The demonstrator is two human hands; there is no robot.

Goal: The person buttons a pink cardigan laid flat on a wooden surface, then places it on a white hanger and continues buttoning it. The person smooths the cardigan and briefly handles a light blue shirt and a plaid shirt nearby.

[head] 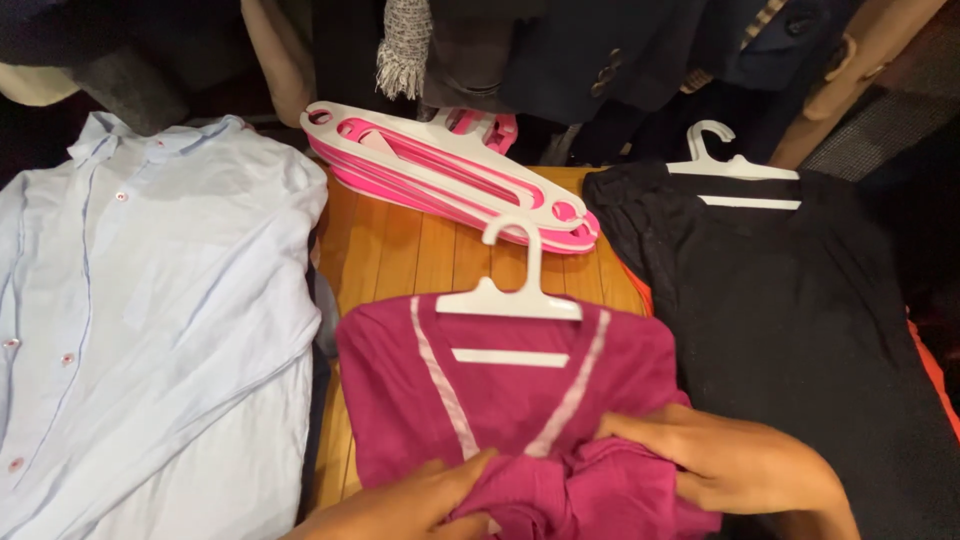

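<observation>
- I'm working on the magenta top (520,420), which is lying on the wooden table (420,250) right in front of me, between the other two garments.
- My left hand (405,505) is coming in from the bottom edge, fingers pinching a bunch of the magenta fabric near the middle of the top's lower part, so it's closed on cloth.
- My right hand (725,465) is lying over the right side of the same top, fingers curled round a gathered fold, gripping the fabric too.
- The cloth is bunching up and wrinkling between my two hands, just below the V of the neckline.
- A white hanger (510,298) is sitting in the neck of the top, hook pointing away from me, its bar showing through the pale-trimmed V-neck.
- On my left a light blue shirt (150,300) is spreading flat, buttons running down its left side, its edge just beside the top.
- On my right a black top (790,320) is lying on its own white hanger (730,165), overlapping the table's edge.
- Past the magenta top, a stack of pink and white hangers (450,175) is lying slanted across the far end of the table.
- Dark coats (560,50) are hanging along the back.
</observation>
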